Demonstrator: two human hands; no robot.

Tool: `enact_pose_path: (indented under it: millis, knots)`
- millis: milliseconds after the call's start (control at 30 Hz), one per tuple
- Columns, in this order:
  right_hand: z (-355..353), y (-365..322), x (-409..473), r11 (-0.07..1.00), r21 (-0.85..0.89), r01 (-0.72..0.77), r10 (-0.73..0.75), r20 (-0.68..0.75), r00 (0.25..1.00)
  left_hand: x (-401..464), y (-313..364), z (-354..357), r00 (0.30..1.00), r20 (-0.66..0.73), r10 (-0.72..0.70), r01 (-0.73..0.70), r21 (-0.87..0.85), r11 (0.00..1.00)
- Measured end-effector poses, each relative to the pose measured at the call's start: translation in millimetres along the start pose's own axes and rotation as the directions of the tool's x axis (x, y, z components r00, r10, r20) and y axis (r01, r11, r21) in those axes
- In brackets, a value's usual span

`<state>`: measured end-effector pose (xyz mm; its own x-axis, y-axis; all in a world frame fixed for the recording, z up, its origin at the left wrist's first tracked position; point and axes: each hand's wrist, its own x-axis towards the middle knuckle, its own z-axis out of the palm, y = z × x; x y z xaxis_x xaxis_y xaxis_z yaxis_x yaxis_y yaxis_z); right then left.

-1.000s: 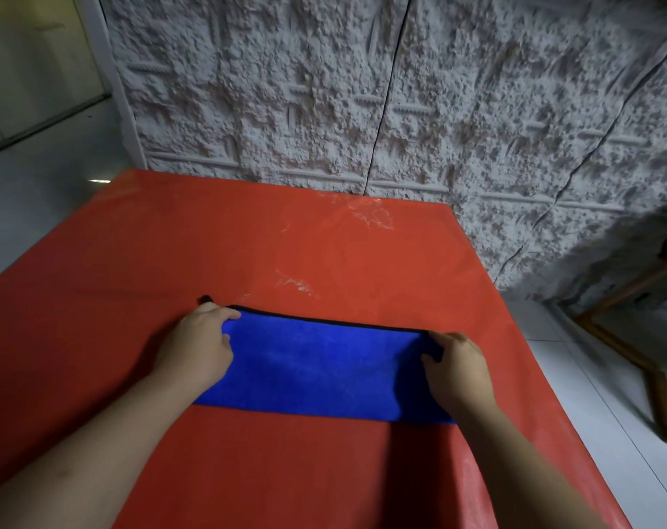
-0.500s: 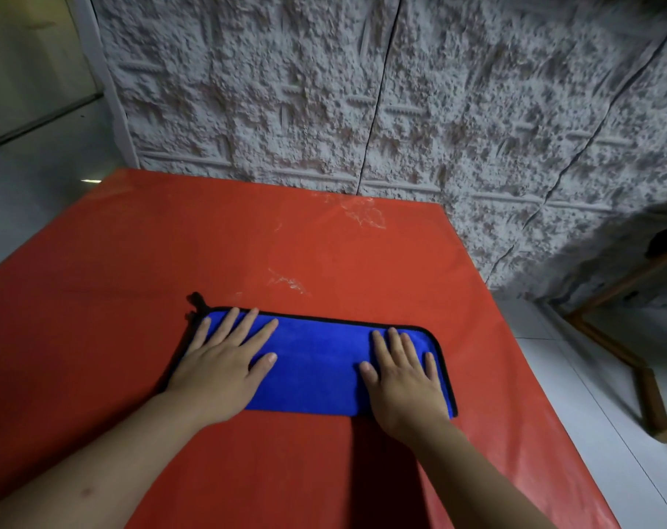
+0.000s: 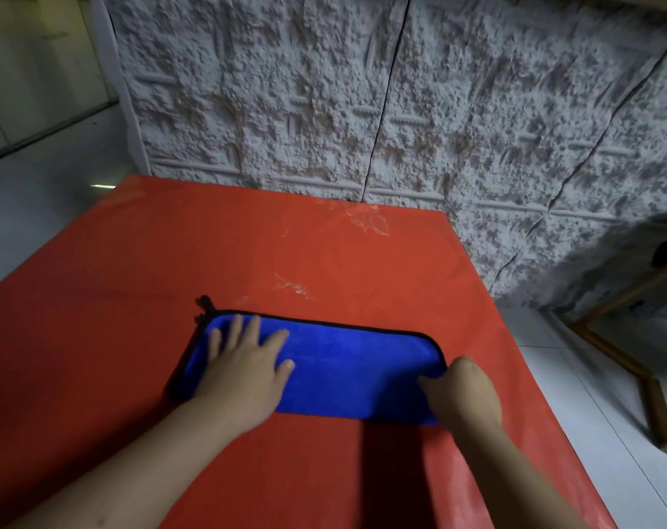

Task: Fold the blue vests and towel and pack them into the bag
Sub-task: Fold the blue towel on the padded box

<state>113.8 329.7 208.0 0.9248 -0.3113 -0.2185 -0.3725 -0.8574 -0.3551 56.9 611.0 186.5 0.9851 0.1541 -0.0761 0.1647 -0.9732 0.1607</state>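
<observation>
Folded blue towel [image 3: 347, 372] is laid flat on the red table [image 3: 248, 253], black-trimmed edge on the far side. Its left end is pressed by the left hand [image 3: 244, 370], fingers straight and spread. Its right end is gripped by the right hand [image 3: 463, 395], fingers curled under.

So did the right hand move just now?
Yes. The right hand slid from flat on the blue towel out to its right end, toward the red table's right edge, fingers now curled there.
</observation>
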Motion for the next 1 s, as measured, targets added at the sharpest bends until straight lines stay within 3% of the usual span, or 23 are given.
enact_pose_path:
  millis: [100,300,433,500,567,600,633,700,767,800,867,933,1000]
  knots:
    - [6.1,-0.2,2.6,0.998,0.044,-0.038,0.036,0.041,0.999,-10.0,19.7,14.6,0.982,0.107,0.158,-0.155,-0.041,0.987]
    - [-4.2,6.7,8.7,0.958,0.276,-0.076,0.054,0.083,0.995,-8.8,28.2,27.1,0.98,0.146,0.135,-0.143,0.046,0.989]
    - [-25.2,-1.6,6.7,0.808,0.587,-0.057,0.016,0.076,0.997,-17.4,47.3,29.0,0.976,0.16,0.145,-0.154,0.045,0.987]
    - [-30.7,-14.0,-3.1,0.763,0.646,0.028,-0.058,0.026,0.998,-16.4,56.4,29.6,0.97,0.156,0.189,-0.188,-0.018,0.982]
    - [-30.3,-31.3,-17.3,0.736,0.665,0.128,-0.135,-0.041,0.99,-8.2,63.0,21.0,0.981,0.099,0.168,-0.14,-0.238,0.961]
    - [-27.6,-40.3,-24.3,0.729,0.66,0.18,-0.175,-0.073,0.982,-5.2,66.6,12.1,0.994,0.031,0.109,-0.085,-0.433,0.897]
    - [-23.5,-48.9,-31.0,0.736,0.633,0.239,-0.221,-0.109,0.969,-3.1,68.8,1.8,1.0,-0.015,0.018,-0.023,-0.643,0.765]
    - [-13.2,-65.3,-47.7,0.745,0.558,0.365,-0.338,-0.156,0.928,-4.1,70.2,-23.6,0.991,0.09,-0.098,0.119,-0.93,0.349]
    - [-2.7,-80.5,-66.1,0.713,0.525,0.466,-0.447,-0.171,0.878,-6.5,64.4,-44.0,0.951,0.308,0.037,0.31,-0.946,-0.095]
    - [1.9,-87.7,-75.3,0.688,0.52,0.506,-0.494,-0.175,0.852,-7.4,58.8,-52.5,0.922,0.366,0.128,0.387,-0.896,-0.219]
    - [11.7,-98.7,-88.4,0.64,0.515,0.57,-0.586,-0.153,0.796,-8.0,44.7,-62.6,0.897,0.394,0.203,0.437,-0.86,-0.262]
    - [19.0,-107.1,-98.4,0.608,0.519,0.601,-0.673,-0.065,0.737,-7.1,30.8,-65.3,0.92,0.375,0.114,0.391,-0.899,-0.198]
    - [22.5,-111.5,-104.2,0.557,0.632,0.539,-0.7,0.009,0.714,-2.8,13.6,-62.9,0.943,0.329,-0.058,0.32,-0.939,-0.123]
